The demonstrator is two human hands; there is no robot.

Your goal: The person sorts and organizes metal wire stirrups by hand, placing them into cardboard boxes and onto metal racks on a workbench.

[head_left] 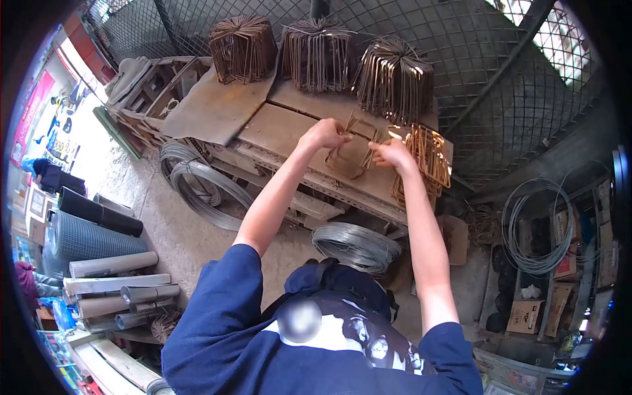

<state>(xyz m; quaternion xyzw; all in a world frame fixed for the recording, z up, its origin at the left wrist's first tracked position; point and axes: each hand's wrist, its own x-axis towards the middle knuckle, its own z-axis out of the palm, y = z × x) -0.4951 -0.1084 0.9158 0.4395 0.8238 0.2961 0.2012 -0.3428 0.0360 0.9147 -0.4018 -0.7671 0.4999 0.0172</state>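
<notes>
My left hand [327, 133] is closed, thumb and fingers pinching the upper left of a square steel rebar stirrup [366, 158] over the bench. On the stirrup's right side, the fingers of my right hand [393, 155] are also closed. The frame's lower end hangs close over the wooden bench top [284, 129]. Just right of my right hand lies a pile of rusty orange-brown stirrups [429, 158]. Behind my hands stand three bundles of bent stirrups: one at left [242, 49], one in the middle [317, 58] and a shinier one at right [395, 78].
Coils of galvanized wire [204, 187] lean against the bench's left front, and another wire coil [355, 247] lies below it. Mesh rolls [95, 238] are stacked at left. A mesh fence [487, 85] closes the back. Wire loops [538, 227] hang near shelves at right.
</notes>
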